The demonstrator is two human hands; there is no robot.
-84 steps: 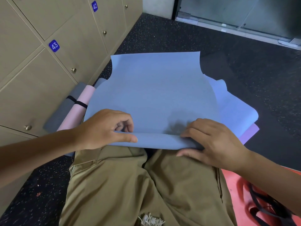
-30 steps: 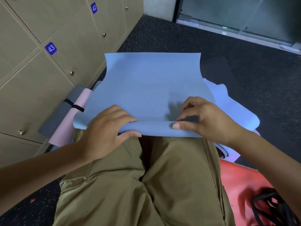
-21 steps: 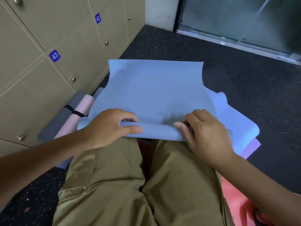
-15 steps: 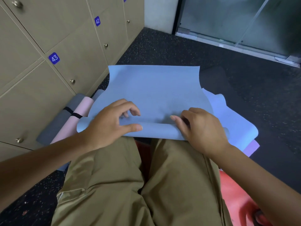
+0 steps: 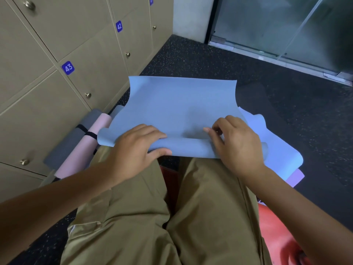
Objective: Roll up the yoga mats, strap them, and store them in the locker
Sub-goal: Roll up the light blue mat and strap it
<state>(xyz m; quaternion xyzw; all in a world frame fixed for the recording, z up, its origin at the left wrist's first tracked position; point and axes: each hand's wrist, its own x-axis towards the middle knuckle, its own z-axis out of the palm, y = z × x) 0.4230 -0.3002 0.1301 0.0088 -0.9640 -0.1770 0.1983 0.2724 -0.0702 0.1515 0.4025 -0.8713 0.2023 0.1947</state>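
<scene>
Blue mat (image 5: 181,108), barely rolled, gripped at its near roll by left hand (image 5: 133,148) and right hand (image 5: 238,146); beside it, two strapped rolls (image 5: 80,142) await the lockers (image 5: 47,104).

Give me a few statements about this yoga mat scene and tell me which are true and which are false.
1. Both hands are on the rolled near edge of the blue mat. True: the left hand and the right hand grip it.
2. The blue mat is fully rolled. False: most of it lies flat ahead of the hands.
3. A pink rolled mat with a black strap lies beside a grey rolled mat by the lockers. True.
4. The locker labelled 43 is open. False: its door is closed.
5. A strap is around the blue mat. False: none shows on it.
</scene>
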